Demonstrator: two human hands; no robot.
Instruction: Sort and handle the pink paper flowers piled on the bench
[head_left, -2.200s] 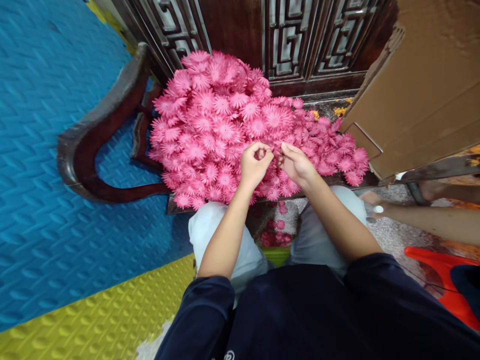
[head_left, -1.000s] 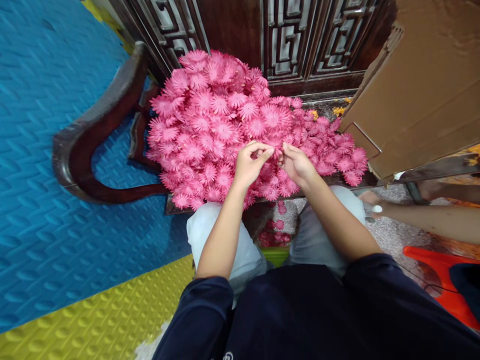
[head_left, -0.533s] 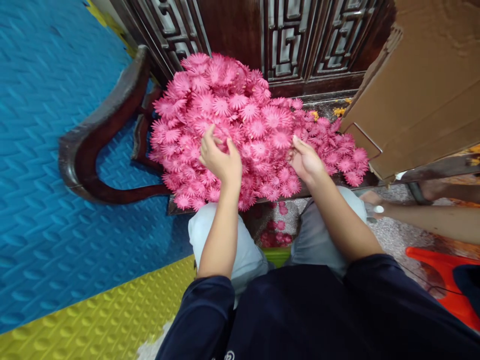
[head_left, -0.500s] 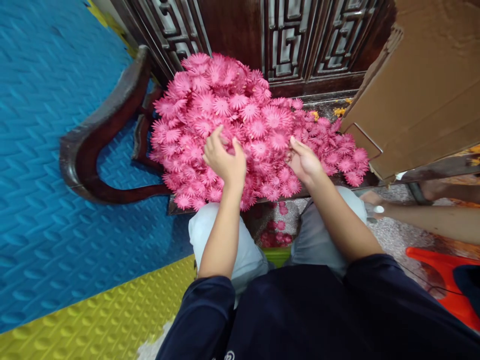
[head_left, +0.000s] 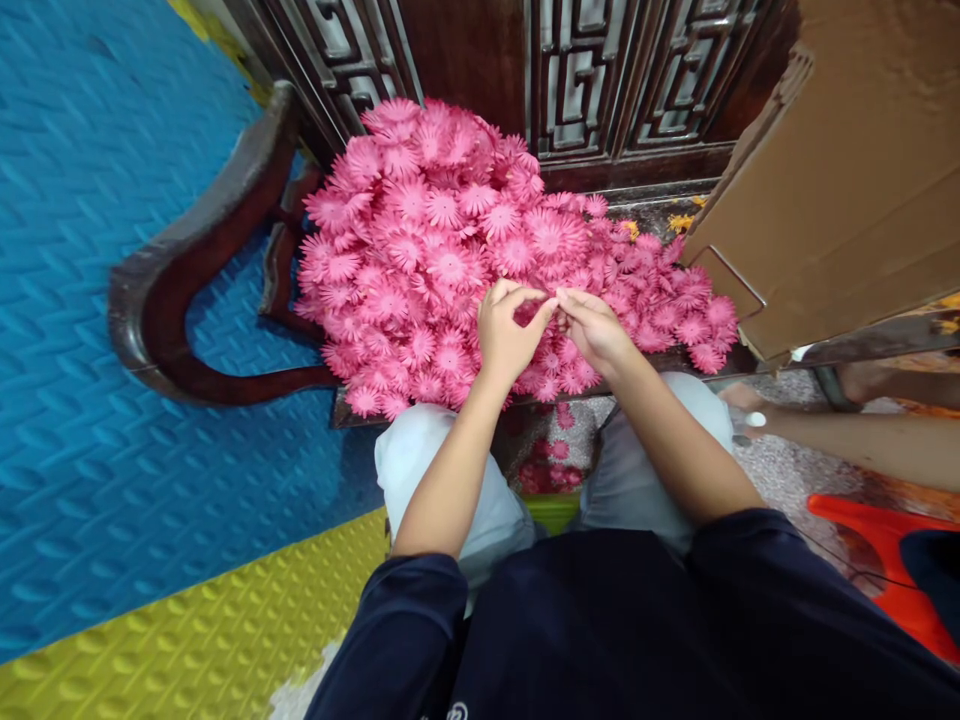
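Note:
A large heap of pink artificial flower heads [head_left: 420,250] lies on a dark wooden bench in front of me. Over its front part, my left hand [head_left: 511,328] curves with thumb and index finger drawn toward each other. My right hand [head_left: 594,328] is closed in a pinch, its fingertips meeting those of the left. Whatever sits between the fingertips is too small to make out against the pink. Below the hands, a few more pink flower heads [head_left: 559,450] lie on the floor between my knees.
At the right stands a cardboard box [head_left: 840,180], with yellow flowers [head_left: 680,223] beside it. The bench's curved wooden arm [head_left: 169,310] borders the heap on the left. Another person's arm [head_left: 862,435] reaches in at the right, above a red plastic stool [head_left: 877,550].
My left hand has moved right from above the heap, and its fingers have closed in to meet the right hand's fingertips. The right hand has shifted slightly left.

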